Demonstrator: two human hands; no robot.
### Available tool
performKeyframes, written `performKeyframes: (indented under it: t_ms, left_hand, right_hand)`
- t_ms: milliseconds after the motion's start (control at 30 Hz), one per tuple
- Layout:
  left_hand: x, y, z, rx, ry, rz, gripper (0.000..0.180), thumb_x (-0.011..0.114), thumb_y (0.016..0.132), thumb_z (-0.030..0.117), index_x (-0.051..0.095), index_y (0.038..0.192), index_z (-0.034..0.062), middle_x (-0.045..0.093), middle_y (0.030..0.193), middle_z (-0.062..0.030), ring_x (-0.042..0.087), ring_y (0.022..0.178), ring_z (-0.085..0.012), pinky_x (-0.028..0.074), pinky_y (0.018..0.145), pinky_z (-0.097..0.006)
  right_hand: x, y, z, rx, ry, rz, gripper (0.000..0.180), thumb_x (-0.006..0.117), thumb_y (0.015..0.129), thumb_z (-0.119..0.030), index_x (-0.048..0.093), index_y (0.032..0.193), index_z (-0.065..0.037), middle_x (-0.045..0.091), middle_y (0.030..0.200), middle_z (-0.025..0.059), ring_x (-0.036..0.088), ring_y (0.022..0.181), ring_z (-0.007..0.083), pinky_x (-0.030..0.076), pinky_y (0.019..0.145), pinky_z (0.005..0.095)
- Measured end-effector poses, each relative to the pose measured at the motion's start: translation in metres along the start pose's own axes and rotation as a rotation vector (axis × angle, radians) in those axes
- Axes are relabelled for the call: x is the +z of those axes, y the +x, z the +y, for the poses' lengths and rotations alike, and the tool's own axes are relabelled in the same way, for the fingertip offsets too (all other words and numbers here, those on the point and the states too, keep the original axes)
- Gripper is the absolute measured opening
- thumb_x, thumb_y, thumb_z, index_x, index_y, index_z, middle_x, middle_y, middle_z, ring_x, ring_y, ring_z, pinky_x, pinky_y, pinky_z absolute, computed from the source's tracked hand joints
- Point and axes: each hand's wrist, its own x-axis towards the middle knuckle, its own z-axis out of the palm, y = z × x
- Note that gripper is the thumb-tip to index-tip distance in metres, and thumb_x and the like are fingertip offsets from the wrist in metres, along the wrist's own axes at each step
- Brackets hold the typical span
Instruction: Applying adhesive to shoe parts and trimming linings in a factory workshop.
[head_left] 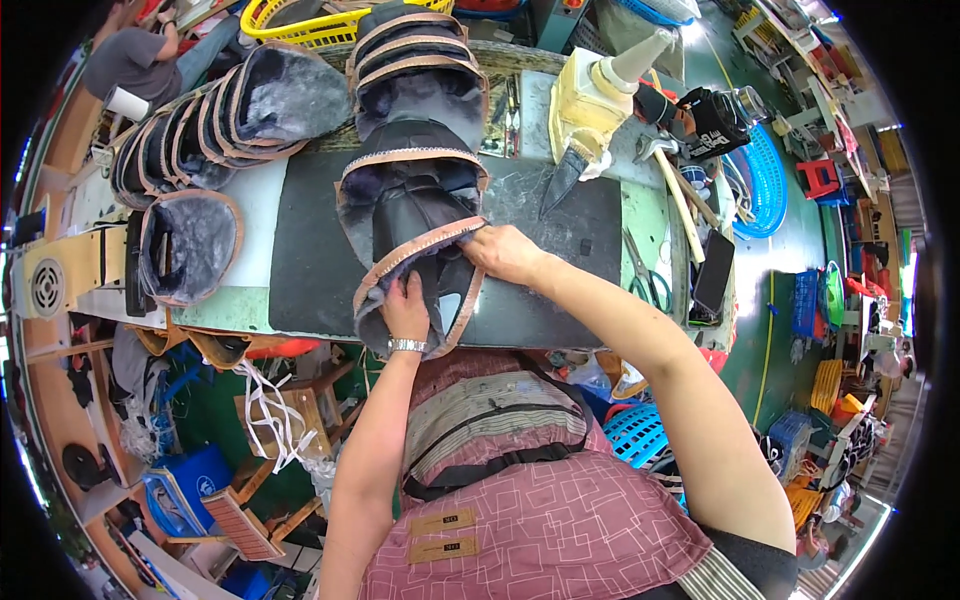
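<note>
A dark shoe upper [432, 240] with grey fleece lining and a tan stitched edge lies across the front of the black mat, nearest to me. My left hand [405, 308], with a metal watch band at its wrist, reaches into its opening; thumb and fingers close on the dark inner fabric, the fingertips partly hidden. On the right, my right hand [505, 253] pinches the upper's tan edge, its fingertips tucked behind the rim. More fleece-lined uppers [415, 85] run in an overlapping row away from me.
To the left stand a stack of uppers [290, 95] and a single upper [190, 248]. At the back right is a crusted yellow glue container [590, 105] with a pale nozzle. Scissors [645, 275], a hammer [675, 190] and a phone [713, 272] lie along the right side. Another person [135, 60] sits far left.
</note>
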Motion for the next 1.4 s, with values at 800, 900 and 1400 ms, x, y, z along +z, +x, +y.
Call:
performKeyframes:
  t_ms: [800, 900, 1400]
  left_hand:
    - [0.033, -0.003, 0.060, 0.652, 0.825, -0.424, 0.059, 0.059, 0.073, 0.038, 0.045, 0.119, 0.0026, 0.042, 0.125, -0.0124, 0.046, 0.085, -0.0266, 0.039, 0.069, -0.037]
    - [0.039, 0.003, 0.050, 0.748, 0.761, -0.399, 0.056, 0.060, 0.069, 0.029, 0.047, 0.115, -0.0013, 0.045, 0.120, -0.0145, 0.046, 0.088, -0.0275, 0.040, 0.073, -0.037]
    - [0.031, 0.009, 0.064, 0.654, 0.805, -0.458, 0.055, 0.060, 0.066, 0.019, 0.047, 0.113, -0.0059, 0.045, 0.120, -0.0194, 0.043, 0.105, -0.0308, 0.040, 0.079, -0.036]
  right_hand:
    - [-0.031, 0.066, 0.034, 0.481, 0.287, -0.141, 0.021, 0.061, 0.072, -0.020, 0.067, 0.086, -0.007, 0.061, 0.077, 0.0176, 0.060, 0.073, 0.0320, 0.047, 0.066, 0.0390]
    - [-0.014, 0.051, 0.029, 0.402, 0.431, -0.054, 0.018, 0.062, 0.066, -0.019, 0.068, 0.078, -0.007, 0.063, 0.074, 0.0142, 0.061, 0.071, 0.0294, 0.049, 0.065, 0.0378]
    - [-0.048, -0.044, -0.002, 0.353, 0.075, 0.206, 0.031, 0.056, 0.068, -0.008, 0.056, 0.099, -0.007, 0.057, 0.086, 0.0129, 0.054, 0.078, 0.0286, 0.044, 0.071, 0.0396]
